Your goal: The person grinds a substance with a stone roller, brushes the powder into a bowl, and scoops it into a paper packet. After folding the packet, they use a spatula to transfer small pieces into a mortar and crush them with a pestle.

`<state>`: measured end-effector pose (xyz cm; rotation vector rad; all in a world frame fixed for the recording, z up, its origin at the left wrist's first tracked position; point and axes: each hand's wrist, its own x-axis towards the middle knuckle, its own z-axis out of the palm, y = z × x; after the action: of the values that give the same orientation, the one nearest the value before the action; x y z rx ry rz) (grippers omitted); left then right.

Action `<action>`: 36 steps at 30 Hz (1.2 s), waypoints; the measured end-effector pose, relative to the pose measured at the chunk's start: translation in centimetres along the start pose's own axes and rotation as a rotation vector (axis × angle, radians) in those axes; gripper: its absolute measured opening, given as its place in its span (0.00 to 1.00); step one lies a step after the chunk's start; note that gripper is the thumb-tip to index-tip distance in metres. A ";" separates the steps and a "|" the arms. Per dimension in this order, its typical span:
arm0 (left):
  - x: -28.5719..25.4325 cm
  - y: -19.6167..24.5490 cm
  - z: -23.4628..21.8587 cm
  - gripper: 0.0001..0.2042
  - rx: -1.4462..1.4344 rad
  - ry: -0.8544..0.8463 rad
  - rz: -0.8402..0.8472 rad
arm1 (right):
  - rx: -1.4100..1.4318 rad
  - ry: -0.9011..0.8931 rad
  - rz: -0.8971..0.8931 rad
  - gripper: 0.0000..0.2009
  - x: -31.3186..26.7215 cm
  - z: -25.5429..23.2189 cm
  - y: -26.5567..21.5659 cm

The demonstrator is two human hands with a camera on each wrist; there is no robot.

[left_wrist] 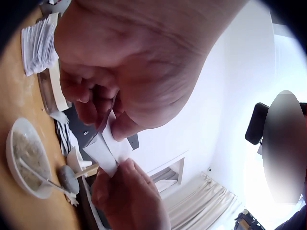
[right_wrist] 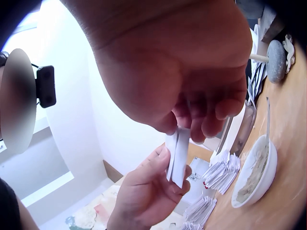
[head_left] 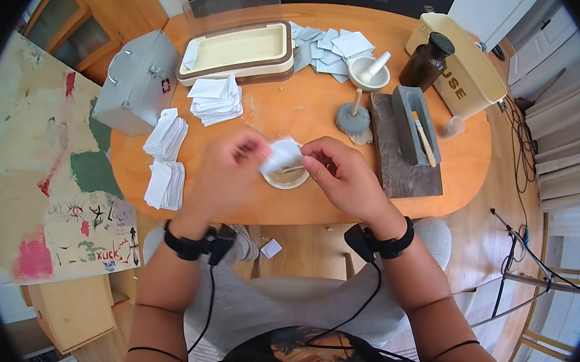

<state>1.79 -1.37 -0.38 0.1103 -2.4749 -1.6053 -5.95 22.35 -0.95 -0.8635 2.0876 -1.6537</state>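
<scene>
Both hands pinch one small folded white paper above a white bowl, which holds a pale brownish powder and a thin spoon. In the head view the left hand is blurred at the paper's left side. The right hand pinches the right edge with thumb and index finger. Seen from the left wrist, the paper shows overlapping folded flaps between the left hand and the right fingertips. From the right wrist, the paper looks like a narrow folded strip.
White packet stacks lie left of the bowl, near a silver case and a cream lidded box. Behind and right are blue-grey papers, a mortar, a round stone, a dark bottle and a stone trough.
</scene>
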 end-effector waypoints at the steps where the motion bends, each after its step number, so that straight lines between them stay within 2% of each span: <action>1: 1.3 -0.3 -1.5 0.03 -0.034 0.088 0.052 | 0.011 0.046 -0.034 0.08 0.1 -0.2 0.1; 2: 3.1 -0.6 -3.5 0.02 -0.070 0.174 0.104 | 0.023 0.092 -0.067 0.08 0.0 -0.4 0.2; 4: 7.8 -1.2 -7.9 0.02 -0.044 0.313 0.150 | -0.010 0.074 -0.067 0.07 -0.2 -1.2 -0.8; 6: 13.1 -2.1 -12.1 0.04 0.114 0.380 -0.014 | -0.039 0.056 -0.064 0.07 -0.5 -1.6 -1.1; 8: 17.5 -3.6 -14.4 0.05 0.158 0.456 -0.146 | -0.029 0.042 -0.131 0.05 -0.6 -1.5 -1.2; 9: 19.4 -5.1 -15.7 0.05 0.163 0.448 -0.138 | -0.025 0.054 -0.133 0.05 -0.7 -1.6 -1.4; 11: 22.4 -8.2 -17.8 0.06 0.198 0.493 -0.331 | -0.042 0.034 -0.155 0.04 -0.9 -1.8 -1.7; 12: 23.1 -8.5 -18.1 0.06 0.202 0.486 -0.324 | -0.041 0.045 -0.155 0.04 -0.9 -1.8 -1.6; 14: 24.2 -9.4 -18.4 0.06 0.347 0.434 -0.492 | -0.087 0.045 -0.244 0.05 -0.9 -1.7 -1.1; 15: 24.3 -10.1 -18.3 0.06 0.358 0.440 -0.428 | -0.094 0.046 -0.252 0.04 -0.8 -1.7 -1.1; 16: 24.6 -10.6 -18.6 0.06 0.356 0.436 -0.432 | -0.094 0.045 -0.246 0.04 -0.9 -1.8 -1.0; 18: 25.5 -10.7 -18.5 0.07 0.667 0.336 -0.469 | -0.108 0.048 -0.274 0.04 -0.7 -1.8 -1.0; 21: 25.6 -11.0 -18.1 0.09 0.793 0.327 -0.495 | -0.110 0.054 -0.287 0.03 -0.8 -1.9 -1.0; 24: 25.9 -11.2 -17.8 0.11 0.896 0.303 -0.512 | -0.136 0.021 -0.222 0.06 -0.7 -2.1 -1.6; 31: 26.4 -11.6 -17.7 0.11 1.095 0.235 -0.520 | -0.152 0.021 -0.239 0.06 -0.7 -1.9 -1.4; 33: 26.7 -12.3 -17.9 0.15 1.182 0.227 -0.431 | -0.170 0.022 -0.261 0.06 -0.7 -1.9 -1.3; 36: 26.6 -11.9 -17.7 0.19 1.064 0.180 -0.487 | -0.191 0.015 -0.259 0.06 -0.7 -1.9 -1.5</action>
<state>-21.27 -26.45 -1.05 0.9882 -2.9649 -0.1541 -6.20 24.06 0.90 -1.2313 2.2502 -1.6028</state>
